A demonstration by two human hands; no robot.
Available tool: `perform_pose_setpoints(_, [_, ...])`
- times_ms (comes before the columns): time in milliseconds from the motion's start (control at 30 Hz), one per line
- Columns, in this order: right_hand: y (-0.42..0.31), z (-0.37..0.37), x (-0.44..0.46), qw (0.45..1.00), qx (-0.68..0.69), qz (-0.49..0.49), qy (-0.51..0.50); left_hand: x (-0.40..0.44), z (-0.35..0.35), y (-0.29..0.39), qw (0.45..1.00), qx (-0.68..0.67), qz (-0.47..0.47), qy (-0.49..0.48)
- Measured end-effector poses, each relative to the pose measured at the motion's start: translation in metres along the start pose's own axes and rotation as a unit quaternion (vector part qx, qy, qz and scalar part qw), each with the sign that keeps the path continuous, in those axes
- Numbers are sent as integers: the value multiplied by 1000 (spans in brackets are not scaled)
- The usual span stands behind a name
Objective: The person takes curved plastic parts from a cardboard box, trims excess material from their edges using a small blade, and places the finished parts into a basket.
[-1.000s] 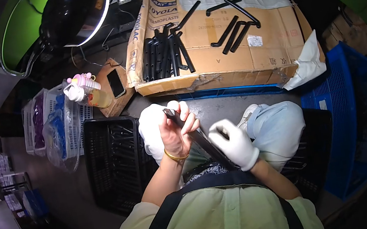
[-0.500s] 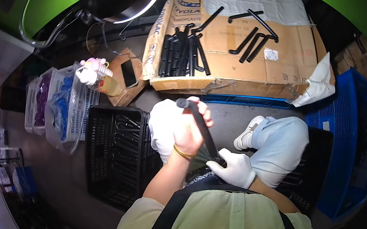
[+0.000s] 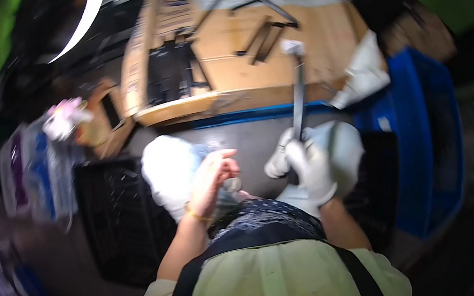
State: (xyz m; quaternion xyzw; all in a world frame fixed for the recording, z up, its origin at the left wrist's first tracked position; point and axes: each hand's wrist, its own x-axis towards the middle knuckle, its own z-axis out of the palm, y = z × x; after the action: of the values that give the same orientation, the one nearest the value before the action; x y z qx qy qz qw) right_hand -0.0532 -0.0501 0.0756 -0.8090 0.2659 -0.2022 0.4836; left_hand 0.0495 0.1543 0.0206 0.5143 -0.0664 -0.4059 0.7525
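Observation:
My gloved right hand [image 3: 312, 168] is wrapped round the lower end of a black tube [image 3: 299, 99], which stands up from the fist towards the cardboard. My bare left hand [image 3: 213, 179], with a yellow band at the wrist, is over my left knee; it is away from the tube, its fingers bent and blurred. Several black tubes [image 3: 170, 72] lie bunched at the left of the cardboard box top [image 3: 226, 76]. More bent black tubes [image 3: 263, 37] lie apart near its middle. Motion blurs the whole view.
A black crate [image 3: 93, 231] is at my left and a blue crate [image 3: 427, 150] at my right. White baskets [image 3: 14, 175], a bottle with a pink top [image 3: 67, 118] and a phone [image 3: 111, 110] are at the left. A lamp's bright rim [image 3: 84, 20] shows above.
My left hand has let go of the tube and the two hands have moved apart. The tube has swung over to the right, in my right hand alone. The camera view has shifted.

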Motion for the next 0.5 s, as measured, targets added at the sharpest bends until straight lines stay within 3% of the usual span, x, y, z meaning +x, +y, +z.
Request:
perform_pose_setpoints(67, [15,-80,14,983,13,71,170,8,-3,-9,999,-30,-23,-9])
perform_pose_setpoints(100, [65,-125,7,955,73,151,244,11,-1,-13,999,-42,-28,-5])
perform_pose_setpoints(167, [95,-192,-7,862,162,254,409,17,0,-20,997,-56,-60,-12])
perform_pose_setpoints(233, [156,-241,-51,836,97,334,425,22,9,-21,995,-53,-81,-23])
perform_pose_setpoints(300, [221,-246,-102,803,27,459,379,29,16,-26,994,-47,-90,-36])
perform_pose_setpoints(367, [275,-214,-142,761,-28,576,297,34,25,-28,994,-44,-97,-34])
perform_pose_setpoints(433, [307,-175,-161,747,-43,628,214,36,32,-26,995,-42,-87,-19])
perform_pose_setpoints(500, [413,-137,-212,827,-229,466,215,36,32,-19,998,-34,-56,-12])
